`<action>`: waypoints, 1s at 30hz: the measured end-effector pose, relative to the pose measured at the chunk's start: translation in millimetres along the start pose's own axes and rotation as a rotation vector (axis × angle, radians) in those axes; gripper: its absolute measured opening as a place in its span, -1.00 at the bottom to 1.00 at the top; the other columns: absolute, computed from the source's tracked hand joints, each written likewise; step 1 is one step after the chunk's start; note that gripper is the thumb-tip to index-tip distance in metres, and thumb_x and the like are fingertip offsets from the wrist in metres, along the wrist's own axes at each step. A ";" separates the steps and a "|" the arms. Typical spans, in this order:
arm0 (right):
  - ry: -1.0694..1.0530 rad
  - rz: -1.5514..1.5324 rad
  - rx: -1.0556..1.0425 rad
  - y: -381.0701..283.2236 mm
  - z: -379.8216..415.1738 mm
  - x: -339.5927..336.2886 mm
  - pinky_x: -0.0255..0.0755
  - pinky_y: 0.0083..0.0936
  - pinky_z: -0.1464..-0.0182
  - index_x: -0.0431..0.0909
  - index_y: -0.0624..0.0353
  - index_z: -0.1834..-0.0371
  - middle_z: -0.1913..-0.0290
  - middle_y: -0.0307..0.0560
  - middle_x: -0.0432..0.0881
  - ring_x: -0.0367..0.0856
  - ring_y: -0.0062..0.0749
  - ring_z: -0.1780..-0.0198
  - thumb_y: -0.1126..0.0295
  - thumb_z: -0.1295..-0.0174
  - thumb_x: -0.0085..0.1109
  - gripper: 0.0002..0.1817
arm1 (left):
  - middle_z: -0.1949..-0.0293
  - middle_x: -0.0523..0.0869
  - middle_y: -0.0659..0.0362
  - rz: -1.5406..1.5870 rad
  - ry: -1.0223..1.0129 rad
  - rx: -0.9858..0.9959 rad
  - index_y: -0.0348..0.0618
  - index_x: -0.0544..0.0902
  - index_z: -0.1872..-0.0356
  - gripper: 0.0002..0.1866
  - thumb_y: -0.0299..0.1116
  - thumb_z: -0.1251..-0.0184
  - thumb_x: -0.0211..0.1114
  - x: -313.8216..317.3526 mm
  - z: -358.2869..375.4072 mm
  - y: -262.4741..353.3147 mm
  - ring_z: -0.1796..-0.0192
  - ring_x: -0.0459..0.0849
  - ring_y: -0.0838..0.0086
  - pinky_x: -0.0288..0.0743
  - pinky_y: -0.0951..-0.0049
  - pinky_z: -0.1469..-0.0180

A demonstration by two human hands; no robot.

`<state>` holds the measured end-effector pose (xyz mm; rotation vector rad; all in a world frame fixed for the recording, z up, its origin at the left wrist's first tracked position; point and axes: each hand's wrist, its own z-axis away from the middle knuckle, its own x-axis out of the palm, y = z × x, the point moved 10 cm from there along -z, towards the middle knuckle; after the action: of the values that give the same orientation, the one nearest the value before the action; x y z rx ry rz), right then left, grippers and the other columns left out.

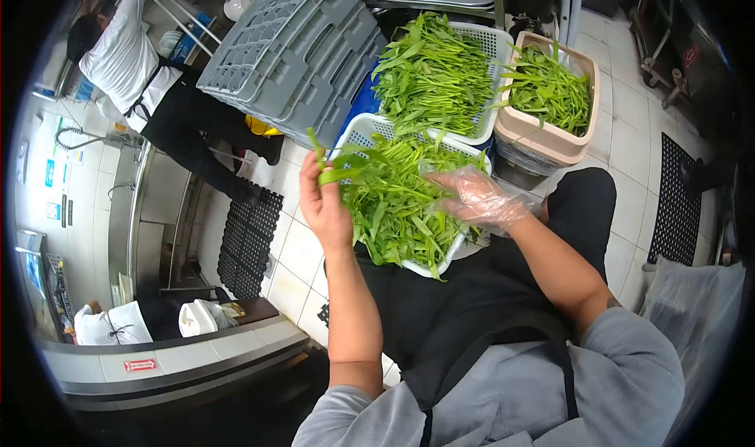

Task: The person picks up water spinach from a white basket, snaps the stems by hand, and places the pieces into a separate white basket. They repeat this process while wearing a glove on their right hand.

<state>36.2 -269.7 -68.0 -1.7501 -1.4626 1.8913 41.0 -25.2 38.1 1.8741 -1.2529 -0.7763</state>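
Observation:
Raised at the left of a white basket (460, 252), my bare left hand (324, 207) pinches a stem of leafy greens (346, 166) that looks like water spinach. Loose greens (405, 223) of the same kind fill the basket in front of my lap. My right hand (481, 199), in a clear plastic glove, is over the basket's right side. Its fingers point left across the greens, apart from one another, with nothing plainly held. Behind stands a second white basket (495, 50), heaped with greens (432, 73) whose stems lie mostly lined up.
A beige tub (543, 136) of greens is at the right. Stacked grey dish racks (291, 54) stand at the back left. Black mats (250, 239) lie on white floor tiles. One person in white (130, 58) is by the sinks; another (118, 321) is behind a counter.

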 end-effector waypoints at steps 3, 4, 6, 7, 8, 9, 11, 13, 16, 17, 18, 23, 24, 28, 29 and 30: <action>0.015 0.028 -0.037 6.3 3.3 -15.4 0.53 -0.02 -0.28 0.59 0.22 -0.40 -0.11 0.29 0.74 0.69 0.22 -0.17 0.16 -0.35 0.29 -0.41 | -0.06 0.77 0.05 0.144 -0.056 0.041 -0.35 0.58 -0.18 -0.79 -0.53 -0.66 0.15 -0.2 -7.5 10.9 -0.16 0.71 0.35 0.55 0.32 -0.30; 0.117 0.035 -0.018 5.5 4.6 -27.5 0.54 -0.04 -0.27 0.62 0.20 -0.35 -0.08 0.26 0.75 0.70 0.20 -0.14 0.18 -0.33 0.32 -0.44 | 0.02 0.76 0.09 -0.058 -0.030 0.002 -0.37 0.63 -0.10 -0.82 -0.53 -0.63 0.20 5.7 -9.3 21.1 -0.05 0.73 0.42 0.61 0.35 -0.16; 0.251 0.121 0.033 -9.5 6.0 -58.9 0.56 -0.07 -0.26 0.65 0.19 -0.29 -0.04 0.23 0.76 0.72 0.15 -0.13 0.23 -0.31 0.32 -0.50 | 0.05 0.78 -0.04 -0.572 -0.220 0.054 -0.30 0.67 -0.07 -0.80 -0.53 -0.51 0.26 32.5 -7.1 37.2 0.00 0.77 0.16 0.63 0.22 -0.11; 0.319 0.164 0.054 -22.1 4.3 -76.0 0.56 -0.08 -0.26 0.67 0.18 -0.26 -0.02 0.22 0.76 0.72 0.12 -0.13 0.25 -0.29 0.32 -0.52 | 0.03 0.78 -0.09 -0.738 -0.335 0.108 -0.27 0.69 -0.07 -0.77 -0.53 -0.45 0.29 47.4 -2.6 38.0 0.00 0.77 0.04 0.63 0.16 -0.10; 0.429 0.224 -0.100 -48.9 4.8 -89.9 0.57 -0.10 -0.22 0.68 0.17 -0.23 0.01 0.19 0.77 0.73 0.08 -0.10 0.29 -0.28 0.32 -0.55 | 0.03 0.77 -0.15 -0.769 -0.425 0.104 -0.25 0.69 -0.08 -0.70 -0.59 -0.33 0.28 60.3 6.3 34.2 -0.03 0.73 -0.10 0.61 0.04 -0.12; 0.538 0.282 -0.258 -74.4 8.2 -100.7 0.58 -0.11 -0.19 0.68 0.16 -0.20 0.03 0.16 0.77 0.74 0.04 -0.07 0.32 -0.26 0.32 -0.57 | 0.09 0.76 -0.14 -0.700 -0.506 0.146 -0.24 0.69 -0.07 -0.67 -0.59 -0.27 0.26 73.6 16.5 29.0 -0.03 0.72 -0.10 0.59 -0.01 -0.13; 0.595 0.353 -0.458 -95.2 8.3 -96.2 0.58 -0.13 -0.11 0.70 0.14 -0.15 0.10 0.08 0.76 0.75 -0.03 0.00 0.37 -0.23 0.32 -0.61 | 0.13 0.74 -0.13 -0.671 -0.671 0.162 -0.26 0.69 -0.07 -0.66 -0.57 -0.27 0.24 98.9 37.4 23.1 -0.01 0.70 -0.11 0.57 -0.03 -0.16; 0.492 0.378 -0.532 -83.6 0.7 -64.7 0.57 -0.14 -0.01 0.71 0.12 -0.09 0.20 -0.01 0.74 0.74 -0.08 0.08 0.41 -0.21 0.32 -0.65 | 0.13 0.75 -0.12 -0.666 -0.725 0.162 -0.27 0.70 -0.06 -0.68 -0.55 -0.28 0.24 110.0 47.6 19.6 -0.02 0.70 -0.10 0.56 -0.02 -0.17; 0.372 0.359 -0.466 -56.0 -1.0 -39.1 0.52 -0.13 0.14 0.66 0.09 0.14 0.35 -0.12 0.62 0.68 -0.12 0.24 0.45 -0.18 0.29 -0.83 | 0.12 0.74 -0.11 -0.653 -0.779 0.145 -0.29 0.70 -0.02 -0.71 -0.55 -0.29 0.24 113.4 53.3 14.7 -0.03 0.69 -0.10 0.57 -0.01 -0.14; 0.372 0.351 -0.480 -51.2 0.4 -34.8 0.52 -0.13 0.16 0.64 0.08 0.19 0.37 -0.13 0.60 0.67 -0.12 0.25 0.45 -0.17 0.29 -0.86 | 0.12 0.73 -0.11 -0.650 -0.790 0.137 -0.29 0.70 -0.01 -0.72 -0.55 -0.29 0.25 112.7 52.8 14.5 -0.04 0.69 -0.10 0.57 -0.01 -0.12; 0.321 0.361 -0.465 -52.4 -1.4 -31.1 0.51 -0.13 0.17 0.60 0.08 0.26 0.39 -0.11 0.59 0.65 -0.09 0.29 0.44 -0.13 0.30 -0.88 | 0.16 0.73 -0.10 -0.652 -0.777 0.139 -0.29 0.72 0.03 -0.78 -0.52 -0.35 0.25 111.7 52.1 17.0 0.00 0.70 -0.09 0.58 -0.01 -0.09; 0.296 0.447 -0.316 -56.5 -8.4 -11.7 0.51 -0.11 0.20 0.57 0.10 0.40 0.46 -0.03 0.60 0.66 -0.04 0.35 0.39 -0.10 0.29 -0.91 | 0.20 0.76 -0.13 -0.915 -0.850 0.117 -0.29 0.73 0.15 -0.84 -0.52 -0.39 0.20 115.5 65.7 -3.7 0.06 0.75 -0.08 0.60 -0.03 -0.05; 0.249 0.445 -0.254 -59.9 -16.0 -6.8 0.52 -0.09 0.19 0.61 0.13 0.43 0.46 -0.01 0.63 0.68 -0.04 0.36 0.39 -0.08 0.28 -0.92 | 0.21 0.76 -0.14 -0.968 -0.856 0.115 -0.29 0.72 0.17 -0.84 -0.53 -0.38 0.19 115.7 66.5 -10.3 0.05 0.75 -0.08 0.60 -0.03 -0.05; 0.061 0.623 0.058 -6.0 -41.4 8.9 0.54 0.02 0.12 0.65 0.16 0.50 0.44 0.08 0.69 0.72 0.06 0.31 0.38 -0.11 0.25 -0.89 | 0.24 0.77 -0.18 -1.226 -0.734 -0.061 -0.30 0.69 0.23 -0.85 -0.56 -0.34 0.15 73.9 42.5 -20.3 0.00 0.76 -0.08 0.60 -0.05 -0.06; -0.022 0.636 0.172 21.9 -44.9 8.9 0.53 0.06 0.10 0.63 0.17 0.48 0.43 0.08 0.67 0.70 0.09 0.29 0.39 -0.12 0.26 -0.89 | 0.24 0.78 -0.19 -1.231 -0.671 -0.057 -0.32 0.70 0.21 -0.87 -0.49 -0.36 0.22 55.7 32.0 -14.7 0.03 0.77 -0.09 0.61 -0.06 -0.04; 0.002 0.524 0.088 32.9 -43.6 1.8 0.57 0.02 0.03 0.66 0.21 0.36 0.35 0.16 0.71 0.72 0.15 0.20 0.38 -0.19 0.20 -0.87 | 0.22 0.79 -0.19 -1.171 -0.636 -0.006 -0.29 0.72 0.18 -0.85 -0.45 -0.37 0.27 42.5 23.9 -11.7 0.06 0.78 -0.10 0.61 -0.05 -0.02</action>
<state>87.4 -262.3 -85.5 -2.2486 -0.9570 2.1372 41.9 -67.9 11.9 2.3771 -0.3023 -2.0803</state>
